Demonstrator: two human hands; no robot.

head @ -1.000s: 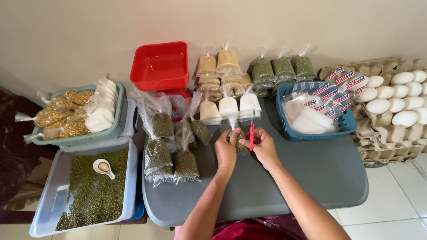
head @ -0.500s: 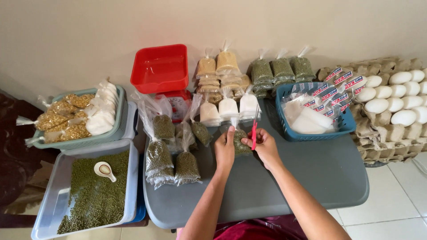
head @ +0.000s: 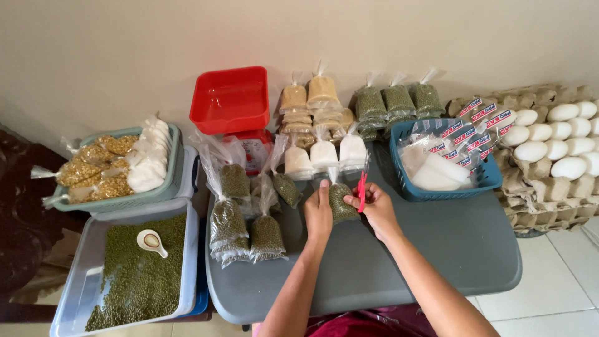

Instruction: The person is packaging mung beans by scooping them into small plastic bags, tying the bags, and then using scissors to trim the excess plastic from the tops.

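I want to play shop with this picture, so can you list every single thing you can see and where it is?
Small bag of green beans: one, clear plastic, held between both hands.
Scissors: one, red handles, in the right hand.
Filled green bean bags: several, on the grey table's left part.
Grey table: one, under the hands.
White powder bags: three, behind the hands.
Tan bags: a stack, by the wall.
Red tub: one, by the wall.
Blue basket: one, holding packets, right.
White eggs: many, in cardboard trays, far right.
Clear bin of green beans: one, with a white scoop, lower left.
Green basket: one, holding bags, left.
Left hand: pinching the bag.
Right hand: holding scissors.
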